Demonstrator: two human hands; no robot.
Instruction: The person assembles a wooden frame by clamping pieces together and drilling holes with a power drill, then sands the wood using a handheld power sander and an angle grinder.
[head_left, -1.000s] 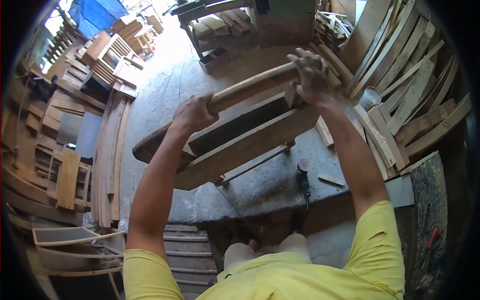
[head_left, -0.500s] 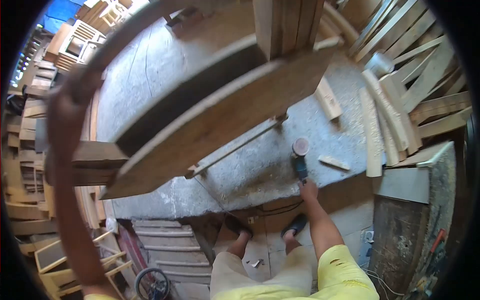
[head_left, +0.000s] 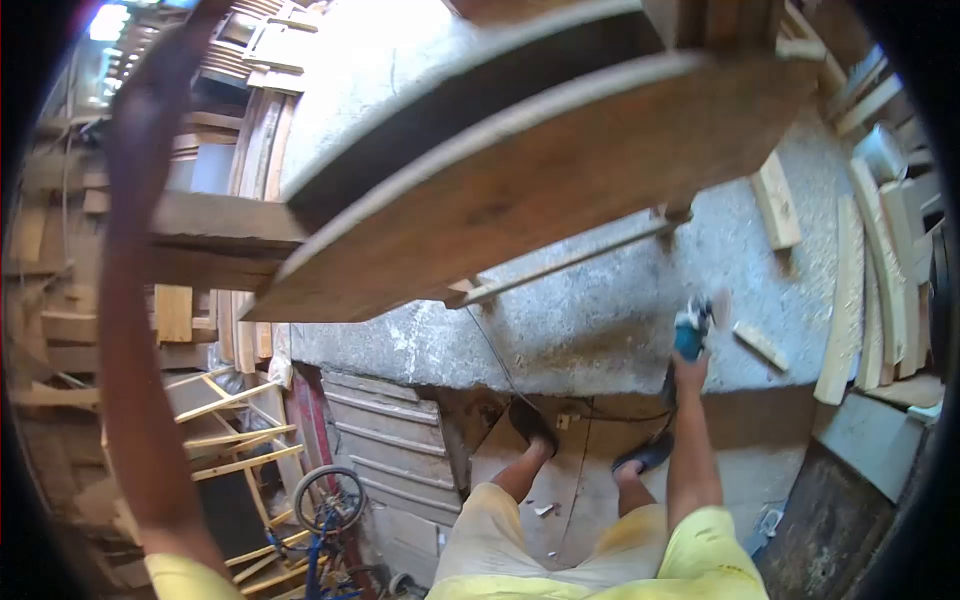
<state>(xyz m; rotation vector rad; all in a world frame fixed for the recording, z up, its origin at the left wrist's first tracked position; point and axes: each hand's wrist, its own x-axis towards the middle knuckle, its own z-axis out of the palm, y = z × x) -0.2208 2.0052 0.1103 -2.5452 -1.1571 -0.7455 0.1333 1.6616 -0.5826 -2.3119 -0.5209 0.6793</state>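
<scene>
My right hand (head_left: 690, 372) is wrapped round the body of a teal angle grinder (head_left: 688, 338). Its round disc (head_left: 721, 308) is blurred and faces right, held low over the concrete, apart from the wood. Up at the far left, my left hand (head_left: 150, 90) is smeared but appears closed round a dark curved wooden rail (head_left: 205, 22), which leaves the view at the top. Between my hands stands a wooden furniture frame, with a wide curved board (head_left: 520, 190) nearest me, a second darker board (head_left: 470, 110) behind it and a thin rail (head_left: 570, 262) below.
The frame is over a grey concrete slab (head_left: 420, 350). A short wood offcut (head_left: 760, 346) and a longer block (head_left: 776, 205) lie right of the grinder. Curved timber pieces (head_left: 870, 270) are stacked at the right. A small bicycle (head_left: 328, 500) and slatted wooden frames (head_left: 240, 440) stand lower left.
The view has swung, shifting the furniture frame up and right. The grinder has turned in my right hand, its disc now edge-on to the right instead of facing up. My left hand appears higher.
</scene>
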